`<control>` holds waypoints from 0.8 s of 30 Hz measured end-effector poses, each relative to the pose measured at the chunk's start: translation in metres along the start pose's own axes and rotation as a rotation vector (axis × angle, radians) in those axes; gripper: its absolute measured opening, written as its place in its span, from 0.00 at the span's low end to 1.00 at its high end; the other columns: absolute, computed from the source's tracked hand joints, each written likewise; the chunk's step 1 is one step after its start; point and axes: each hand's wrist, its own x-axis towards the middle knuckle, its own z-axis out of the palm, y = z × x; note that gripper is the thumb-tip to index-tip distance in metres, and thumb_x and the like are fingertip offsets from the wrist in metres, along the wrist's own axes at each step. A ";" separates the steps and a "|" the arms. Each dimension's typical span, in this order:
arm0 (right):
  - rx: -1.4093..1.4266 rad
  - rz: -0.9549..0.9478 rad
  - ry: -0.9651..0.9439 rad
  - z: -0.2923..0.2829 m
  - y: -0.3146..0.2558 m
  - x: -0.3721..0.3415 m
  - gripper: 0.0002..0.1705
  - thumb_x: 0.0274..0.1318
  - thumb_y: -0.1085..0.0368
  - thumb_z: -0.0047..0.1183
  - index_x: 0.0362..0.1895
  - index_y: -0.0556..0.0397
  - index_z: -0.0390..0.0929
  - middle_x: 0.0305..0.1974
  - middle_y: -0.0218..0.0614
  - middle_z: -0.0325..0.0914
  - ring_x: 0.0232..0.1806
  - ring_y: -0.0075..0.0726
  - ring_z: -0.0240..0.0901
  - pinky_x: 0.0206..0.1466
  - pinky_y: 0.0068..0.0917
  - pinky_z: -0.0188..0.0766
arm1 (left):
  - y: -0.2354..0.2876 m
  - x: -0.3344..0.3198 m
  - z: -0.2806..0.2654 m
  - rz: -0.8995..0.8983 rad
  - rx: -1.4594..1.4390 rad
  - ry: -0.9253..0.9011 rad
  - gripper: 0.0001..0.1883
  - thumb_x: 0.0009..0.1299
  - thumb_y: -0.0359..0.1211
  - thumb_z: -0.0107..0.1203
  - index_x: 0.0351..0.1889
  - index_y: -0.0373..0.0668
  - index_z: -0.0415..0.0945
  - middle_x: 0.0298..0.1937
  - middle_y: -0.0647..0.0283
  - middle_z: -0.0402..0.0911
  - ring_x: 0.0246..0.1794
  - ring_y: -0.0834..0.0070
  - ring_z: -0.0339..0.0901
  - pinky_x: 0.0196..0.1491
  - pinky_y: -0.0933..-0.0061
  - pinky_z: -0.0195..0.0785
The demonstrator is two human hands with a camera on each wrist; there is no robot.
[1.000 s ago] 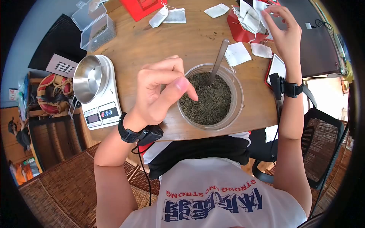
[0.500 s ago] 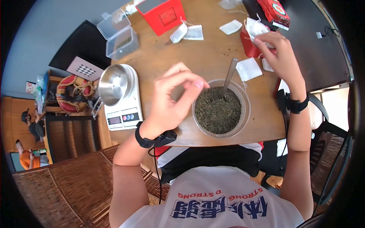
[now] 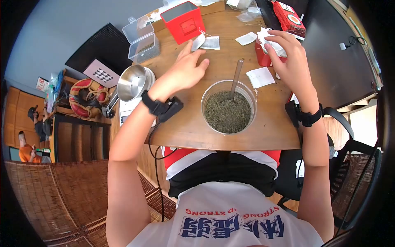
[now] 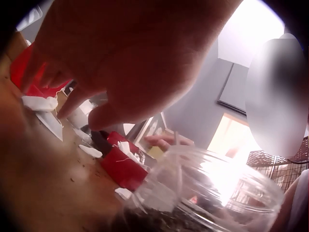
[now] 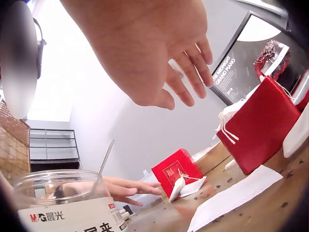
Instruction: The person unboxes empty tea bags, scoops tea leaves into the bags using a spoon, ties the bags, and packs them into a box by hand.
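My left hand reaches over the table with fingers extended. Its fingertips are right by a pair of filled tea bags in front of the rear red box. Over the right-hand red box, my right hand hovers with loosely spread fingers, close to the white tea bags heaped in it. Nothing shows between its fingers in the right wrist view. Between the hands stands a clear plastic tub of dried tea leaves, a metal handle sticking up from them.
A white scale with a steel bowl stands at the left, partly behind the left forearm. Behind it is a lidded clear box. Flat white bags lie near the right box. A red packet is at the back right.
My left hand has gone from beside the tub to the tea bags at the back, its bent fingers straightening. My right hand stays about the right-hand red box. The head view has shifted.
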 end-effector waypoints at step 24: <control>0.133 -0.300 0.122 -0.016 -0.033 0.009 0.10 0.50 0.74 0.66 0.39 0.53 0.85 0.41 0.34 0.84 0.45 0.44 0.78 0.53 0.39 0.72 | 0.067 -0.033 -0.037 0.308 -0.203 0.386 0.17 0.79 0.32 0.49 0.59 0.32 0.77 0.62 0.46 0.78 0.66 0.50 0.75 0.69 0.61 0.64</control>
